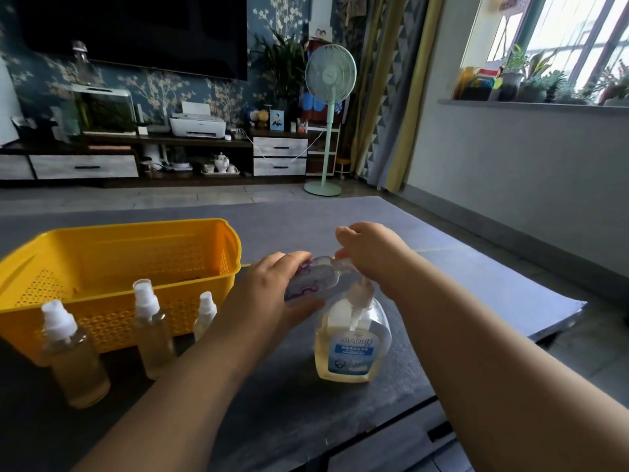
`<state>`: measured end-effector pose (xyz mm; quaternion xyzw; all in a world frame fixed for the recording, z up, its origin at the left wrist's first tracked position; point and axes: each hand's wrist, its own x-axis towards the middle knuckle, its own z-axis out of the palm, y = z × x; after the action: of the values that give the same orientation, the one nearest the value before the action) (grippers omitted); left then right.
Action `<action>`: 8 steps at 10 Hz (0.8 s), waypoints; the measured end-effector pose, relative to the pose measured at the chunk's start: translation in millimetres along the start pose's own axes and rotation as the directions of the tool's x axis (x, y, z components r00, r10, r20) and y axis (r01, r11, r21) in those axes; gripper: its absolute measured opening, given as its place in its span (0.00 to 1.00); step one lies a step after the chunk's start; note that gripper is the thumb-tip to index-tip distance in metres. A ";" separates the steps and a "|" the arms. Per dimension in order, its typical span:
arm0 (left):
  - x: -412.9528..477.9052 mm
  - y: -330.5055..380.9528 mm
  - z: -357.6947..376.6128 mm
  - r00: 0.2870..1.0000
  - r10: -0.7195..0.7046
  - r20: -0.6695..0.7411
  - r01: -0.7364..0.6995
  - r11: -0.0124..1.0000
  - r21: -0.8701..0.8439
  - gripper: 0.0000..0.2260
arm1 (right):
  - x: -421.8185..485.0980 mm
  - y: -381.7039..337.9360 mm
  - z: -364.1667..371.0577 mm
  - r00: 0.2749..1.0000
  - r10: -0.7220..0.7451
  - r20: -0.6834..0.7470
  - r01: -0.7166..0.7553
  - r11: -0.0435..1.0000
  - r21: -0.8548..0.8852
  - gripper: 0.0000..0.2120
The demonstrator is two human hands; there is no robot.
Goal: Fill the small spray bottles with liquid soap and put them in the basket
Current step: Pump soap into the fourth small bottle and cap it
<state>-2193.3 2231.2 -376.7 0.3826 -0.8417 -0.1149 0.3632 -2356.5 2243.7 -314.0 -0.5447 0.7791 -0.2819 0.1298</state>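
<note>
One small spray bottle (315, 277), seemingly light, thin-walled and slippery: left grip (272, 287) wraps its body, right grip (367, 257) pinches the neck; hold mid-body, gently.

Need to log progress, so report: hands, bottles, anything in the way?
Left hand grips small bottle, tilted; right hand pinches its top. Three spray bottles stand outside basket. Soap bottle beneath hands.

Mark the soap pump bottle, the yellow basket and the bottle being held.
soap pump bottle (354, 349), head view, front label.
yellow basket (112, 323), head view, front wall.
held small bottle (315, 277), head view, clear body.
</note>
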 end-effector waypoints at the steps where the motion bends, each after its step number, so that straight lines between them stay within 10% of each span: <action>1: 0.1 -2.1 -0.1 1.000 0.013 -0.009 -0.012 0.999 0.039 0.26 | 2.8 2.4 1.2 0.999 -0.012 0.041 0.013 1.000 -0.015 0.16; 8: -2.9 -7.5 1.0 0.998 -0.045 -0.035 0.046 0.999 0.018 0.21 | 10.8 0.0 7.6 0.996 0.089 -0.030 -0.088 0.995 0.043 0.20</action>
<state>-2188.5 2228.1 -382.4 0.4070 -0.8275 -0.1085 0.3712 -2356.7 2231.4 -319.0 -0.5023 0.7983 -0.3007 0.1413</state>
